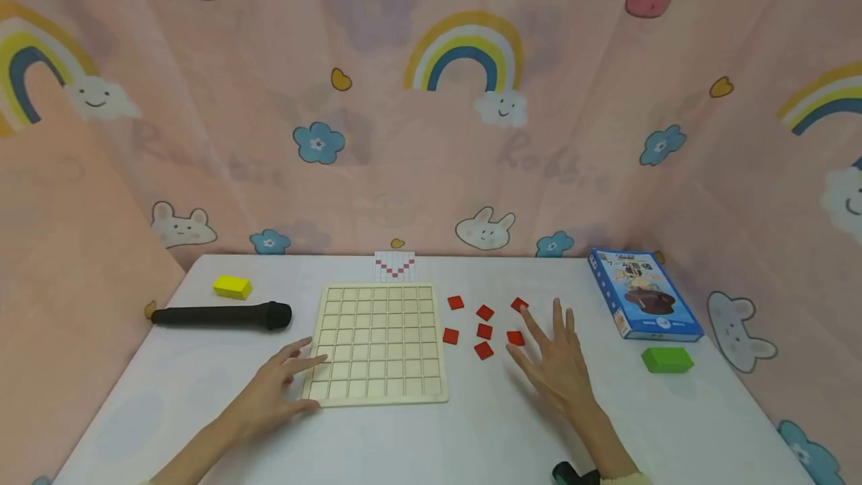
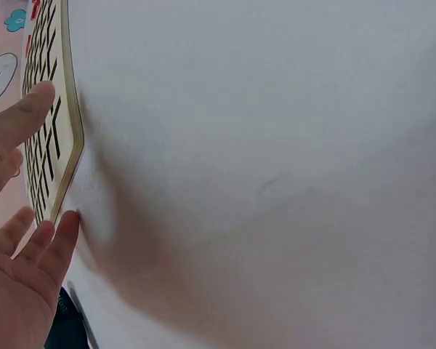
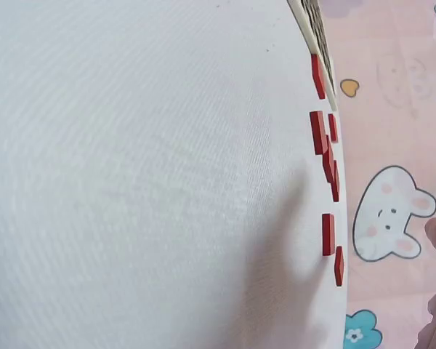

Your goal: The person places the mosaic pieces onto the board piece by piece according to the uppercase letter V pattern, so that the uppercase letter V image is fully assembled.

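Observation:
A cream grid board (image 1: 377, 401) with square cells lies on the white table. My left hand (image 1: 269, 388) is at its left side, thumb by the near left corner and one finger reaching over the outer cells. In the left wrist view, a fingertip (image 2: 42, 94) overlaps the board's grid. Several red square tiles (image 1: 484, 331) lie scattered to the right of the board. With fingers spread, my right hand (image 1: 555, 369) hovers around the rightmost tiles, its fingertips overlapping a far tile (image 1: 518, 304) and close to a nearer tile (image 1: 515, 338). It holds nothing.
Behind the board lies a small card (image 1: 395, 266) with a red V pattern. A yellow block (image 1: 232, 288) and a black microphone (image 1: 222, 316) lie on the left. On the right are a blue box (image 1: 646, 294) and a green block (image 1: 667, 360). A printed pink curtain (image 1: 431, 171) surrounds the table.

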`<state>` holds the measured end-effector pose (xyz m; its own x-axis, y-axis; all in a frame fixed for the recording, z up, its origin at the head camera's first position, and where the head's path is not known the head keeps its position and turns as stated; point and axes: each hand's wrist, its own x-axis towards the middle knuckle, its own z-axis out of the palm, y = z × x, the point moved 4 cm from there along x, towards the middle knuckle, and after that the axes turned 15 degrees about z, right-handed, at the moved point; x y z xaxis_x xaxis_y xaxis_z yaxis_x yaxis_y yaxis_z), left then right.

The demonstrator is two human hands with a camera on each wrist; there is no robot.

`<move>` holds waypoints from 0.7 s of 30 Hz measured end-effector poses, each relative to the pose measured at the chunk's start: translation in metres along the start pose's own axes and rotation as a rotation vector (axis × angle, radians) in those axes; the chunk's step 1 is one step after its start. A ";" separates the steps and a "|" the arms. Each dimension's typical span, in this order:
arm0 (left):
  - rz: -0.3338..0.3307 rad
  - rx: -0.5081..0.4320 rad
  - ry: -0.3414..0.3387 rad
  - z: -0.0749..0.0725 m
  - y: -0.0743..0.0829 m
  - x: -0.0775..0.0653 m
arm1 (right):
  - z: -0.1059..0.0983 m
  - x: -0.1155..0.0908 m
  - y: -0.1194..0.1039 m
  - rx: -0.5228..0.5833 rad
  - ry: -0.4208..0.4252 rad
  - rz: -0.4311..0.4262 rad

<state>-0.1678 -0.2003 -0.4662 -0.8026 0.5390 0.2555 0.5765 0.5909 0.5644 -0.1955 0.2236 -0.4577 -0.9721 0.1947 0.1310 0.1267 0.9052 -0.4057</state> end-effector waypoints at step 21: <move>-0.014 -0.264 0.003 0.002 -0.022 0.006 | 0.020 0.010 0.011 0.633 -0.184 0.447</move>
<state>-0.1844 -0.2090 -0.4784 -0.8106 0.5304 0.2483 0.5061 0.4211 0.7527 -0.2083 0.2277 -0.4791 -0.8797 0.3734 -0.2945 0.4296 0.3588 -0.8287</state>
